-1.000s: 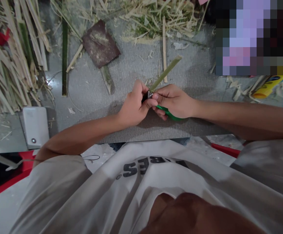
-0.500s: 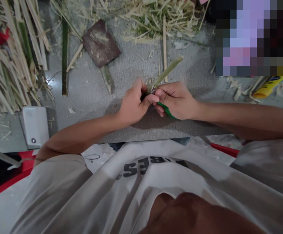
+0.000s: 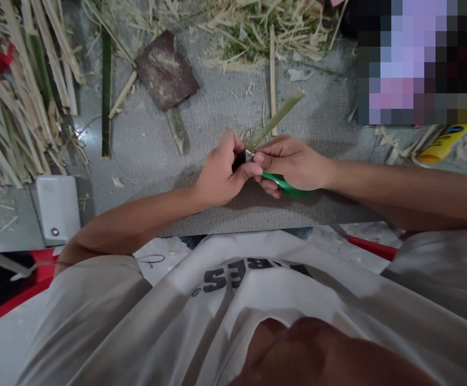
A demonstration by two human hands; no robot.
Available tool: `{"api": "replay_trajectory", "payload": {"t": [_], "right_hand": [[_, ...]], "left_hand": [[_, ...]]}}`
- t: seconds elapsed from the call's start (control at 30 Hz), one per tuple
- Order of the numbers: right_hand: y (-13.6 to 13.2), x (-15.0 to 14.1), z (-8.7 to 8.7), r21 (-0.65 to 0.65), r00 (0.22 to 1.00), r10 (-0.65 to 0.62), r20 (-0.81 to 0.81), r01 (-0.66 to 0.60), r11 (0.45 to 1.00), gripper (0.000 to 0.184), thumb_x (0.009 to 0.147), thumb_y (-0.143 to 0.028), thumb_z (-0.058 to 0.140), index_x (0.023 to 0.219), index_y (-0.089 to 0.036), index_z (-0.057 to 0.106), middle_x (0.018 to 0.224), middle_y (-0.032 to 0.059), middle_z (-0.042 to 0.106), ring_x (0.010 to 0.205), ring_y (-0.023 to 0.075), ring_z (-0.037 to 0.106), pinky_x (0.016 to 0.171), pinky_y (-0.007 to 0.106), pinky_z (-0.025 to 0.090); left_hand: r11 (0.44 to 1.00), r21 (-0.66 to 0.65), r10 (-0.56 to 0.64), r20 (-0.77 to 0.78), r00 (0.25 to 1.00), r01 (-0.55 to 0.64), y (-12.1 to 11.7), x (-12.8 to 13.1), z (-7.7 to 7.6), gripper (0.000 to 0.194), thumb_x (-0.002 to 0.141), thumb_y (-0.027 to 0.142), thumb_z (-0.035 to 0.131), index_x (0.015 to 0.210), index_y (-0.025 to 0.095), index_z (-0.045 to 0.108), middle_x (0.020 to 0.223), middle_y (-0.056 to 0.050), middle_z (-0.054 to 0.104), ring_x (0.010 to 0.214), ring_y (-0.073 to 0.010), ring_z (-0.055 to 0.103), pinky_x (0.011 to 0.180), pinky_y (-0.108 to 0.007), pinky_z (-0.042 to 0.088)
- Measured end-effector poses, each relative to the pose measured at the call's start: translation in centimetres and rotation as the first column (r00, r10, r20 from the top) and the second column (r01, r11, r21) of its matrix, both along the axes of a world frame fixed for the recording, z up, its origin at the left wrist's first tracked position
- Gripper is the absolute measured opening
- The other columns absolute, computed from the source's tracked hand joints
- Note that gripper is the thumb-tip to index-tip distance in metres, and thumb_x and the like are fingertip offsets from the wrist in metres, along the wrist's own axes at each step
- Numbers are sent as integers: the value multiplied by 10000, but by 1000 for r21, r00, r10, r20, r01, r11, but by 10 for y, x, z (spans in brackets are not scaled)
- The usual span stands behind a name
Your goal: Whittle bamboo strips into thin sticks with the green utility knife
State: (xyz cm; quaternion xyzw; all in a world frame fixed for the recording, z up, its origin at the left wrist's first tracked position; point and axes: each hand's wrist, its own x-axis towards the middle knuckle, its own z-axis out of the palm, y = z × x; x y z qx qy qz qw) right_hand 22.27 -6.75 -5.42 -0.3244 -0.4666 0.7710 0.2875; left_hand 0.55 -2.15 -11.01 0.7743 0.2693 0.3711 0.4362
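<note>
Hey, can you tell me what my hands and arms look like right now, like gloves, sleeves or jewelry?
Your left hand and right hand are ungloved, with no rings or watch visible, though some fingers are hidden. Your forearms are uncovered. The loose, pale sleeves match your shirt, which has dark lettering.

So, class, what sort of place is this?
Probably a makeshift craft workspace: a grey table strewn with pale shavings, split sticks piled at left, and a green-handled blade in the right hand.
</note>
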Motion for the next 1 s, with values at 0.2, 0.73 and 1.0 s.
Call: {"api": "replay_trajectory", "payload": {"t": [0.2,0.73,1.0], "right_hand": [[-5,-2,1,312,979,-177,105,137,940,694,1142,-767,625,759,-192,559,632,13,575,521,105,567,482,233,470],[3,3,-1,131,995,64,70,-73,989,696,1046,-834,725,797,-202,573,627,-5,559,514,120,571,455,237,520],[7,9,-1,133,996,83,34,-87,987,631,1105,-749,717,853,-178,628,624,-22,585,493,109,604,450,212,529]], "left_hand": [[999,-18,35,-22,999,-35,1,2,-1,653,962,902,619,966,266,470,727,58,491,594,-137,523,553,-354,388],[992,87,-101,65,993,95,4,1,-6,600,1000,836,716,1112,301,467,803,38,494,606,-132,436,498,-344,349],[987,98,-131,65,989,125,5,2,-4,619,1005,864,652,1093,287,445,790,46,516,579,-127,478,500,-344,360]]}}
